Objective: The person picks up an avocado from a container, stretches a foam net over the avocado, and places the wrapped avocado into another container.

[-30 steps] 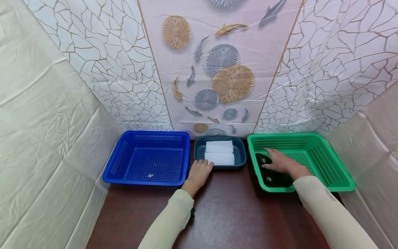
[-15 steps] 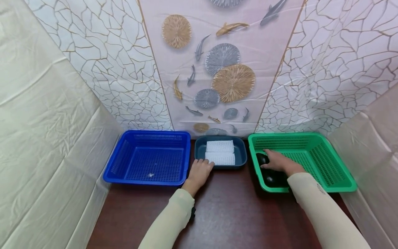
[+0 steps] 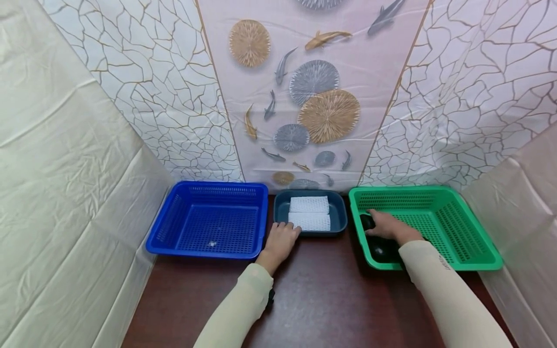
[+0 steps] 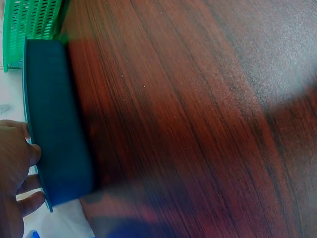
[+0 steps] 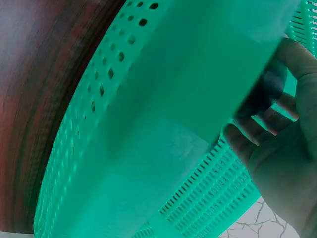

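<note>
My right hand (image 3: 386,225) reaches into the green basket (image 3: 478,232), thumb and fingers around a dark, glossy eggplant (image 3: 368,221). In the right wrist view, this eggplant (image 5: 270,87) is partly hidden by the basket's wall. Nearer the basket's front lies another dark eggplant (image 3: 383,251), partly under the wrist. My left hand (image 3: 280,240) holds the near rim of the dark teal tray (image 3: 339,217) at its left corner; in the left wrist view its fingers straddle the rim of the tray (image 4: 54,109). Two white foam net sleeves (image 3: 309,213) lie side by side in the tray.
A blue basket (image 3: 152,244) stands left of the tray, with a small whitish spot on its bottom. All three containers stand along the back of the brown wooden table (image 3: 322,299). Patterned cloth (image 3: 191,121) hangs behind, and pale cloth walls (image 3: 65,193) close both sides.
My right hand has shifted slightly left and settled on the eggplant in the green basket, its forearm swinging left too. The left hand stays on the tray's rim.
</note>
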Demonstrator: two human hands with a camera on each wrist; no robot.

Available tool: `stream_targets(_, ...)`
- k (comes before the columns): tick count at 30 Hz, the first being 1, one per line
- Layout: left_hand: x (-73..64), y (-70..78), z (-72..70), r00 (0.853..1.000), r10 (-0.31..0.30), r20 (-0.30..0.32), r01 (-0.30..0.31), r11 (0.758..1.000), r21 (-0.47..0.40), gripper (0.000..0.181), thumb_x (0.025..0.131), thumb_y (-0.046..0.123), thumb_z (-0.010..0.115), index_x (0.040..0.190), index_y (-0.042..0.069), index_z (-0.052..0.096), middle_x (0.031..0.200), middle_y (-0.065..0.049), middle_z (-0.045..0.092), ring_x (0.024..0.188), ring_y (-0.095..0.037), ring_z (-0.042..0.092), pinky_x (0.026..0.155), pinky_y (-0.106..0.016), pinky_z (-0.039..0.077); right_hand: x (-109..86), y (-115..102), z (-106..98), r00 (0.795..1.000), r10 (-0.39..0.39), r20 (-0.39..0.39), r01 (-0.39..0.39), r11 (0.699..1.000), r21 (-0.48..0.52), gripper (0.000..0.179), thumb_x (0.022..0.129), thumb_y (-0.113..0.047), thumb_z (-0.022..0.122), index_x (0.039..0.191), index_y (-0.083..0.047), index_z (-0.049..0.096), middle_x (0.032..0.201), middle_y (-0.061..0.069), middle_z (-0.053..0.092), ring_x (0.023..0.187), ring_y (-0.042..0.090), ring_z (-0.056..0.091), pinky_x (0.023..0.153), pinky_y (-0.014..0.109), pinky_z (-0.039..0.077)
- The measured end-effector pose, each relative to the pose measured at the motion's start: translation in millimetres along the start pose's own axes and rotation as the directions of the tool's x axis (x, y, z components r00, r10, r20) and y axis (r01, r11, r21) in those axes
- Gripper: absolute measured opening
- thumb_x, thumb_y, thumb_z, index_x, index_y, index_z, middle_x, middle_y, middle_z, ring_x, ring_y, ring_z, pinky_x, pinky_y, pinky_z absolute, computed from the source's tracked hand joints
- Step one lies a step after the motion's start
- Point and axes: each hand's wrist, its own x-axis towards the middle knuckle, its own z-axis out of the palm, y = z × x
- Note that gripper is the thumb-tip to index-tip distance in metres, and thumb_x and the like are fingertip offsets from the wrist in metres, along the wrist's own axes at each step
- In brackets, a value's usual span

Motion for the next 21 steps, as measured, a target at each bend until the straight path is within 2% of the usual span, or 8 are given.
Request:
stream_targets(13, -0.4, 1.1, 3.5, 0.999, -0.004, -0.040, 0.004, 1.000, -0.011, 0.023, 0.099, 0.009, 0.064, 0.116, 0.022, 0.072, 0.107, -0.004, 0.073, 0.096, -0.025, 0.069, 0.085, -0.042, 0.058, 3.1, 5, 7, 1.000, 0.013, -0.001, -0.013, 1.000, -0.010, 0.083, 0.095, -0.019, 0.073, 0.153, 0.017, 0.026, 0.153, 0.044, 0.032, 0.140, 0.061, 0.034, 0.112, 0.067, 0.036)
stream_targets(21, -0.2, 1.2, 2.4, 0.998, 0.001, -0.058, -0.001, 1.000, 0.003, 0.022, 0.099, 0.010, 0.063, 0.115, 0.022, 0.072, 0.105, -0.004, 0.073, 0.094, -0.025, 0.069, 0.084, -0.041, 0.058, 3.4, 9, 9, 1.000, -0.006, -0.019, 0.005, 1.000, -0.008, 0.079, 0.095, -0.017, 0.073, 0.150, 0.018, 0.029, 0.150, 0.045, 0.035, 0.138, 0.061, 0.036, 0.110, 0.067, 0.038)
